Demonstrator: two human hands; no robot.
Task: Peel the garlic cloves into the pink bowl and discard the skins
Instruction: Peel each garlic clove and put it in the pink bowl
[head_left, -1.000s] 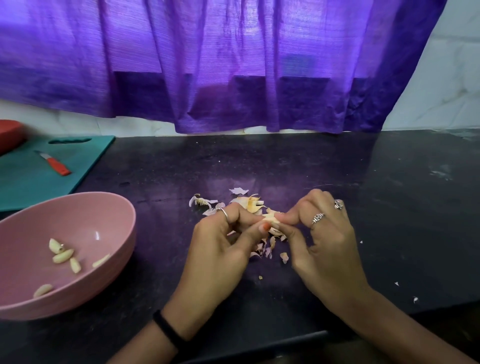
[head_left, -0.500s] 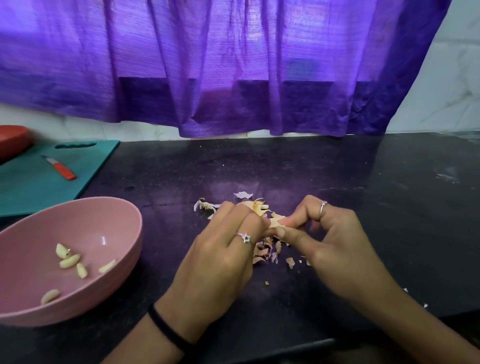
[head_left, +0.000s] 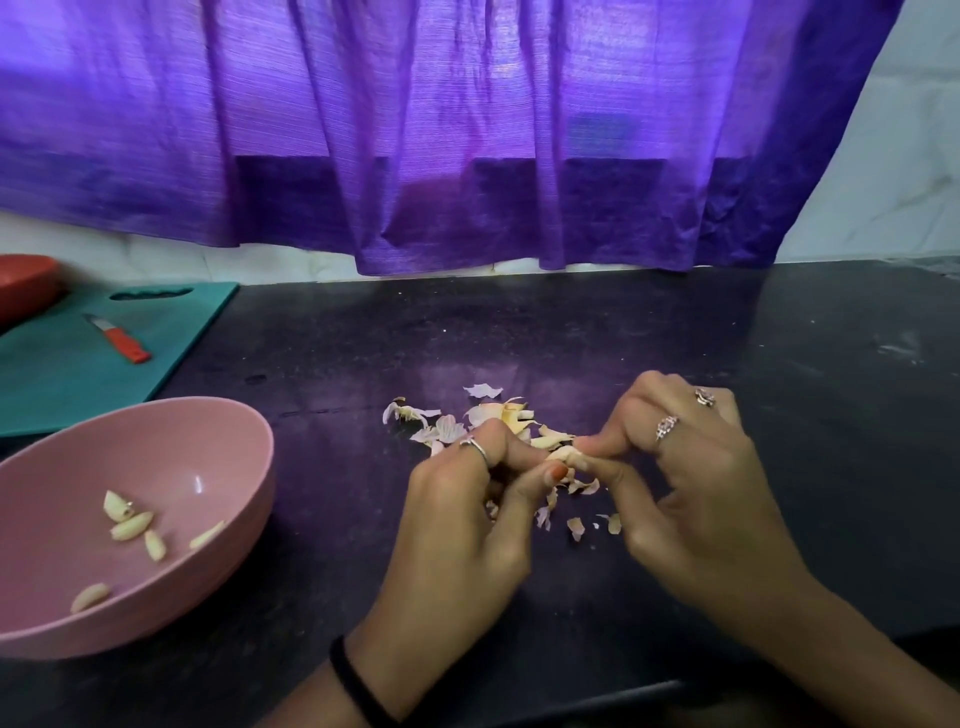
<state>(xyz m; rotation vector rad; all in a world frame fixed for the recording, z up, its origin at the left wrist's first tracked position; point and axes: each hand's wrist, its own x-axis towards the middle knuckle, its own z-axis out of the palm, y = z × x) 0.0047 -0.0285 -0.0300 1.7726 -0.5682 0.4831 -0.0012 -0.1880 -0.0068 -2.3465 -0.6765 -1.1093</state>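
Head view: the left hand (head_left: 467, 514) and right hand (head_left: 691, 488) are meeting fingertip to fingertip over the dark counter (head_left: 779, 338), both pinching one garlic clove (head_left: 563, 453) between them. Its long axis is hard to tell, as fingers are covering most of it. Loose skins (head_left: 488, 421) are lying at twelve o'clock of the hands. The pink bowl (head_left: 223, 441), holding peeled cloves (head_left: 132, 525), is sitting at nine o'clock, nearer the left hand.

The clove (head_left: 563, 453) is mostly hidden between the fingertips of the left hand (head_left: 467, 514) and right hand (head_left: 691, 499). The bowl (head_left: 228, 561) and red dish (head_left: 26, 280) run off the left edge.
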